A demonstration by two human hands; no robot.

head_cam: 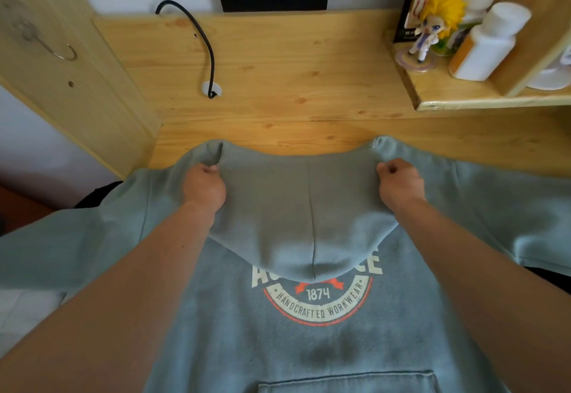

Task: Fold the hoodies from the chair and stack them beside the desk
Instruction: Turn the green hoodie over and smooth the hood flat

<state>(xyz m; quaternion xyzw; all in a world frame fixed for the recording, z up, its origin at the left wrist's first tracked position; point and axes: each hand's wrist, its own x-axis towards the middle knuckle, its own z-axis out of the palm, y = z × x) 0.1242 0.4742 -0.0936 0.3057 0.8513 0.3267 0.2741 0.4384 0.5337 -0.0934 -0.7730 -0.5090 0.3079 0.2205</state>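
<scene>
Between gripping hands (302, 184), hoodie (309, 343) on desk (278, 62)

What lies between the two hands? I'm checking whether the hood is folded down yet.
In the head view, the grey-green hoodie's hood lies flat between the left hand and the right hand, partly covering the chest print.

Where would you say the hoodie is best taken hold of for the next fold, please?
Probably at the shoulders, where the left hand and right hand already pinch the hoodie, one grip either side of the hood. Come from above: it lies flat, front up, on the desk, sleeves spread wide, so the shoulder seams give even control.
</scene>
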